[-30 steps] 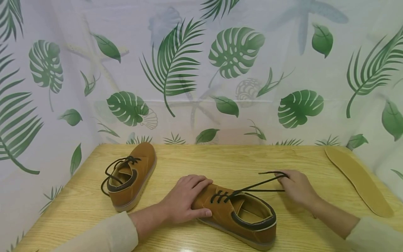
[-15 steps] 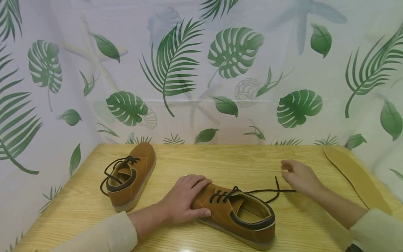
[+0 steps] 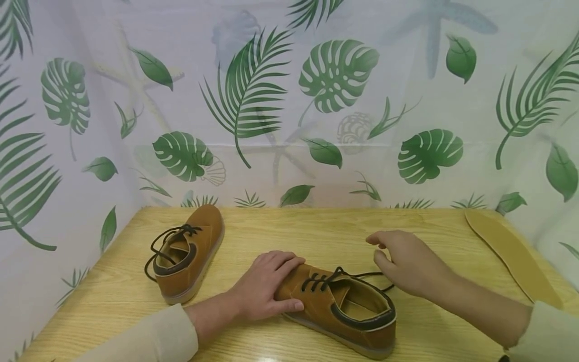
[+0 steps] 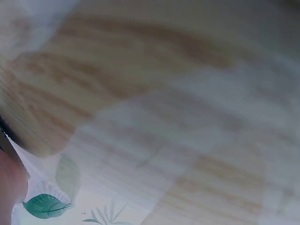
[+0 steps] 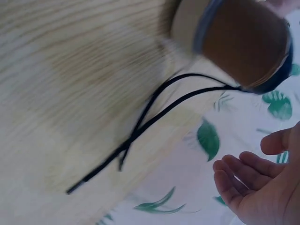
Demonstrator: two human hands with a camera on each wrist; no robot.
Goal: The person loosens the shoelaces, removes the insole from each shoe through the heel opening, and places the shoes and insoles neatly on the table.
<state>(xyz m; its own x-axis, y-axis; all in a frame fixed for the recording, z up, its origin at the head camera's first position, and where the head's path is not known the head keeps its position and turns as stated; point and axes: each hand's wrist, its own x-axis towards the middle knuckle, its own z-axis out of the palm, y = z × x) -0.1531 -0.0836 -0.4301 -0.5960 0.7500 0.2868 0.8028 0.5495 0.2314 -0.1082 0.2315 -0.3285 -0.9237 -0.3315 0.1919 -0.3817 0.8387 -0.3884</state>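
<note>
A brown lace-up shoe (image 3: 318,309) lies across the near middle of the table, its toe to the left and its dark-collared heel to the right. My left hand (image 3: 264,286) grips the toe, thumb on the near side and fingers over the top. Black shoelaces (image 5: 164,110) trail from the eyelets past the collar onto the wood. Beyond the heel, my right hand (image 3: 409,264) hovers with loosely bent fingers and holds nothing; in the head view it covers the lace ends. The left wrist view is mostly blur.
A matching brown shoe (image 3: 208,221) stands at the left of the wooden table (image 3: 294,231), its black laces looped over the opening. Along the right edge lies a tan insole (image 3: 511,256). Leaf-printed cloth (image 3: 271,75) walls the back and sides.
My right hand let go of the taut laces, which dropped to the table. It has since moved left, toward the shoe. The left hand has stayed on the toe.
</note>
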